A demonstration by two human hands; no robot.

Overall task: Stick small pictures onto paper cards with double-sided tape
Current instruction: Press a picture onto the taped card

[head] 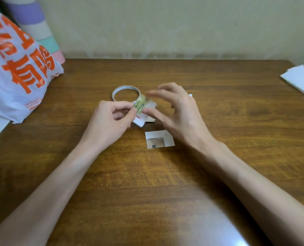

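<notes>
Green-printed and blurred, a small paper picture (pixel 140 106) is held just above a brown wooden table (pixel 147 183), pinched at its 9 o'clock edge between thumb and forefinger of the left hand (pixel 110 119). Its long axis runs from about 1 o'clock down to 7 o'clock, where a white paper end (pixel 140 121) shows; whether that is a card beneath cannot be told. The right hand (pixel 176 110) hovers at 3 o'clock of the picture, fingers spread and straight, gripping nothing. Blur hides whether its thumb touches the paper. The left hand has control, and the right is nearest the free edge, likely the side to be pressed next. A white ring of double-sided tape (pixel 125 88) lies just behind at 11 o'clock. A second small picture with a white border (pixel 159 139) lies flat at 5 o'clock. Farther out are a white plastic bag with orange lettering (pixel 17 71) at 9 o'clock and a stack of white paper (pixel 300 79) at 2 o'clock.
</notes>
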